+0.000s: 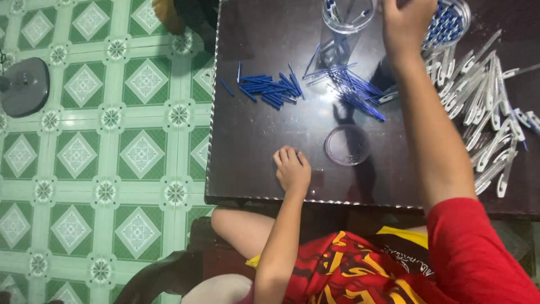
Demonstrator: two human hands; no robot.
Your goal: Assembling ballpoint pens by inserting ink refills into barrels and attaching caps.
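My right hand (404, 22) reaches to the far side of the dark table (253, 141), between a clear jar (346, 14) and a round container of blue pieces (450, 22). Its fingers are cut off by the frame's top edge. My left hand (292, 169) rests on the table near the front edge with its fingers curled in and nothing visible in it. A small round clear dish (347, 144) lies just right of that hand. Two heaps of thin blue sticks (270, 87) (357, 90) lie in the middle of the table.
A big pile of white pen barrels (484, 112) covers the table's right side. Green patterned floor tiles (112, 169) spread to the left, with a grey round stand base (22, 87) on them. My knee (236, 228) is below the table edge.
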